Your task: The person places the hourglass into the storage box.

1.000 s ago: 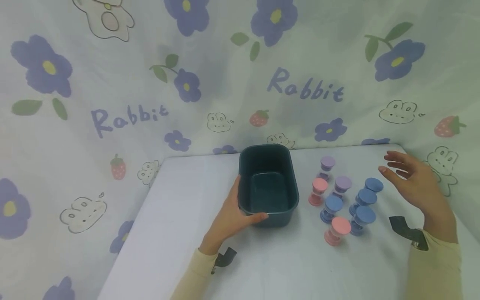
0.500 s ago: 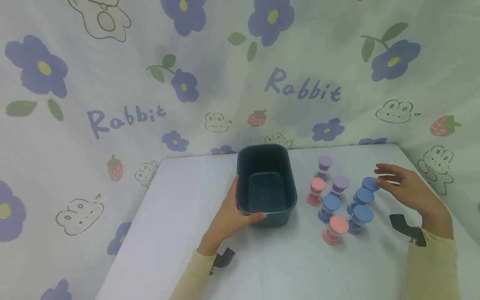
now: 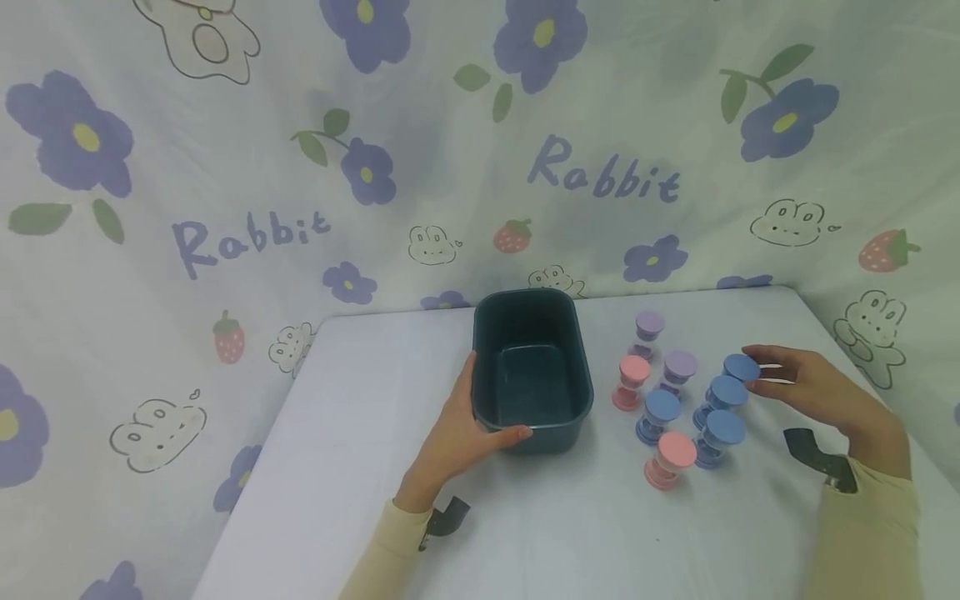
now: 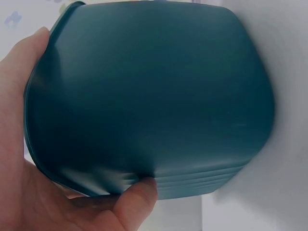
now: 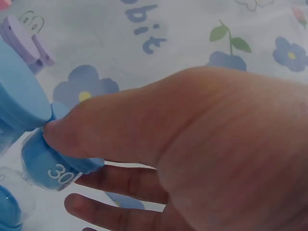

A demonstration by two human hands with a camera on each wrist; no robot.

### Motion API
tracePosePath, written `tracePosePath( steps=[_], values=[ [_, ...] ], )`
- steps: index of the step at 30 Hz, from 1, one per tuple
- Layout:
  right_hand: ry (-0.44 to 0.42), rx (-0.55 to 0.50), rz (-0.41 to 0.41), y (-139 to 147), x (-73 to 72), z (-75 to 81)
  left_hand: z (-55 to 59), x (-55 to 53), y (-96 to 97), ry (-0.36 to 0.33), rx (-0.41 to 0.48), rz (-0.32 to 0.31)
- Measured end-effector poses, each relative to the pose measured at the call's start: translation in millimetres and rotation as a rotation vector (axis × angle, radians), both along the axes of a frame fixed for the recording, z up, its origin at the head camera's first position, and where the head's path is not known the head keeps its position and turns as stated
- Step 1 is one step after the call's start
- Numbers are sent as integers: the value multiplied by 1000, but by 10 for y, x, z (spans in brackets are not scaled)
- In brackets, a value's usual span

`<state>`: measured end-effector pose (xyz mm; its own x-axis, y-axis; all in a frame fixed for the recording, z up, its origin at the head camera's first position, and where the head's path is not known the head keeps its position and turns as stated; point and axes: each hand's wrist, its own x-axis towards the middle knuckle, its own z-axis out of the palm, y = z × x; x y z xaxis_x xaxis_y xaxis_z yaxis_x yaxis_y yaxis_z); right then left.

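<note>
Clasping the teal bin (image 3: 551,442) by its rim and left wall, the left grip (image 3: 457,433) touches ridges only its wrist view shows. Right of the bin, past the other hourglasses (image 3: 677,450), the rearmost blue hourglass (image 3: 741,367) is pinched between the right grip's (image 3: 821,385) thumb and fingers; only the right wrist view reveals its "30".

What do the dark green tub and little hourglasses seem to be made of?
The tub looks like smooth plastic, satin rather than shiny, judging by its soft sheen and molded-looking ridges. The hourglasses seem to have opaque plastic caps, evenly colored, on see-through bulbs, which could be glass or clear plastic.
</note>
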<state>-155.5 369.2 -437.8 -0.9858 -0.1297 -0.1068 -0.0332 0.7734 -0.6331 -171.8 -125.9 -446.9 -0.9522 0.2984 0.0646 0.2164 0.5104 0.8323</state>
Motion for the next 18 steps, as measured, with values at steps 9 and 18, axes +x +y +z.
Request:
tracePosePath(
  steps=[9,18],
  values=[
    [-16,-32,-48,-9,-20,-38,-13,0,-1,-1,-11,6],
    [-29,-76,-124,22,-56,-75,-20,9,-2,-26,-24,23]
  ],
)
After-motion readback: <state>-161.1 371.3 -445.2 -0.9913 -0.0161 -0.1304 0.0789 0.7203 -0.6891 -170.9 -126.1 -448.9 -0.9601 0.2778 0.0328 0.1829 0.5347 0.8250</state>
